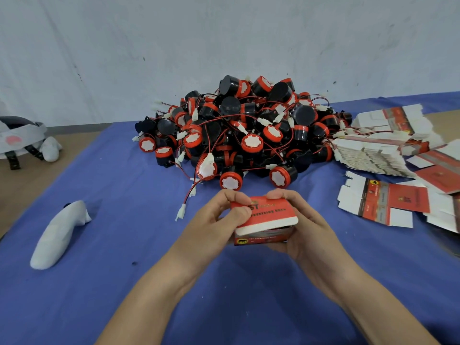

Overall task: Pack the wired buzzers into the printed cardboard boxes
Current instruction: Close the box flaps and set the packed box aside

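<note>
Both my hands hold one red printed cardboard box (267,220) just above the blue cloth, in the lower middle of the view. My left hand (219,220) grips its left side, thumb on the top flap. My right hand (296,220) cups the right side and underside, fingers curled over the flap's far edge. The top flap sits slightly raised, so what is inside stays hidden. A big pile of black-and-red wired buzzers (249,128) with red leads and white plugs lies just beyond the box.
Flat unfolded printed boxes (383,200) are stacked and scattered at the right. A white wrapped object (57,237) lies on the blue cloth (124,270) at the left. A white bundle with black straps (22,138) sits at the far left, off the cloth.
</note>
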A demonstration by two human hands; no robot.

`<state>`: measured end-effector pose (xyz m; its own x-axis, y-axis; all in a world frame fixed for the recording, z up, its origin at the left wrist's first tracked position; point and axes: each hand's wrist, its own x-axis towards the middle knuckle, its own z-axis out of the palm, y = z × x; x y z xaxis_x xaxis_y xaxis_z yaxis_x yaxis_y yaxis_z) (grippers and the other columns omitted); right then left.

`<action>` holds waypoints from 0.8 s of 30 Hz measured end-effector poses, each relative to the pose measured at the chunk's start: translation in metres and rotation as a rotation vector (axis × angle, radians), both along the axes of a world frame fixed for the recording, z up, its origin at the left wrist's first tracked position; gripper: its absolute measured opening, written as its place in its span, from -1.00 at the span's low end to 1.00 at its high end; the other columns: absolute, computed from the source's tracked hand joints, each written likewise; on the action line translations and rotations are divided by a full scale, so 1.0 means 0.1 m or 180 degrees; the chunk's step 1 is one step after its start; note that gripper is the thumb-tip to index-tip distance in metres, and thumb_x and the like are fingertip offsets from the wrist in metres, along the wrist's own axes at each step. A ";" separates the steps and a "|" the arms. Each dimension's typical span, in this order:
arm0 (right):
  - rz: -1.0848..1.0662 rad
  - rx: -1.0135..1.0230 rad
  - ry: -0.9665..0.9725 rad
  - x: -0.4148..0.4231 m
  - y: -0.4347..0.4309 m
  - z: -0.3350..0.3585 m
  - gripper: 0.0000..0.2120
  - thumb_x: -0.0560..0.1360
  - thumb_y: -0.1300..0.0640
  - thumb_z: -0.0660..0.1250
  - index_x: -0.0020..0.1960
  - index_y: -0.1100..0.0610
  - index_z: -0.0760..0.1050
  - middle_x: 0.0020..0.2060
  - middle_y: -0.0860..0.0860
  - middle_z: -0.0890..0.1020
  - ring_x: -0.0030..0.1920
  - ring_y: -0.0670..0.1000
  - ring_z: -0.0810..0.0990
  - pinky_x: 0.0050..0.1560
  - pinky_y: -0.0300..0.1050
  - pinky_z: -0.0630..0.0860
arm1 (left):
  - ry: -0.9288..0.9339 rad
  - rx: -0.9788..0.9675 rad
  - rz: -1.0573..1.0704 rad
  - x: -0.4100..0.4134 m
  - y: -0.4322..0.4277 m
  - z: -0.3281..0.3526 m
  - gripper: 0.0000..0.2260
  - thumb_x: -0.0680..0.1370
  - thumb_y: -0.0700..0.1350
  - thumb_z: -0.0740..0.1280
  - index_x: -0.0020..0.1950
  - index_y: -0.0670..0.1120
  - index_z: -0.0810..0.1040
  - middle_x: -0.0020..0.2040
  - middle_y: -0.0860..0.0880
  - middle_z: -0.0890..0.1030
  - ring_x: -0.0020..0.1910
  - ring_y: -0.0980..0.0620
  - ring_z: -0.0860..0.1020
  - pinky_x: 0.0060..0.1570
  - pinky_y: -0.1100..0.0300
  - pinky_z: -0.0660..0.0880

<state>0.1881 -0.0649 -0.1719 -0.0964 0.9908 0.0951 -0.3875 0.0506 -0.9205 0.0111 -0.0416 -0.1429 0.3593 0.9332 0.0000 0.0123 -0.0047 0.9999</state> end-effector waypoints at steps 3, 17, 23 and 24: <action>0.0073 -0.0150 0.0119 -0.01 0.01 0.04 -0.82 0.54 0.01 0.27 0.01 -0.05 0.65 0.13 0.16 0.69 0.15 0.23 0.68 0.12 0.16 0.66 | 0.0006 0.0089 0.0053 -0.06 0.00 -0.01 -0.88 0.56 -0.07 0.33 -0.11 0.12 0.62 -0.01 0.05 0.69 0.04 -0.03 0.67 0.11 -0.05 0.62; 0.0048 0.0207 -0.0257 0.00 -0.03 0.07 -0.68 0.44 0.02 0.46 0.18 -0.13 0.57 0.08 -0.01 0.69 0.10 0.13 0.70 0.06 -0.03 0.66 | 0.0209 0.0773 -0.0057 -0.01 -0.10 0.06 -0.88 0.55 0.09 0.33 0.06 0.19 0.59 -0.01 0.10 0.67 -0.04 0.12 0.67 -0.08 0.32 0.57; 0.0056 0.0319 -0.0282 0.02 -0.04 0.10 -0.55 0.37 -0.11 0.56 0.22 -0.08 0.56 0.11 0.02 0.68 0.09 0.16 0.71 0.05 -0.01 0.66 | 0.0293 0.1019 -0.0146 -0.05 -0.10 0.06 -0.74 0.41 0.27 0.35 0.05 0.25 0.62 0.04 0.15 0.68 0.04 0.11 0.66 0.05 0.27 0.57; 0.0072 0.0341 -0.0271 0.02 -0.04 0.10 -0.52 0.36 -0.15 0.58 0.22 -0.07 0.56 0.11 0.03 0.68 0.09 0.18 0.70 0.05 -0.01 0.66 | 0.0318 0.1040 -0.0156 -0.07 -0.10 0.06 -0.75 0.42 0.26 0.39 0.06 0.26 0.62 0.05 0.17 0.67 0.05 0.12 0.65 0.03 0.29 0.57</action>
<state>0.1903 -0.0685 -0.1620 -0.1308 0.9729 0.1907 -0.3103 0.1425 -0.9399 0.0046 -0.0511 -0.1367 0.4171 0.8714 0.2584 0.1019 -0.3274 0.9394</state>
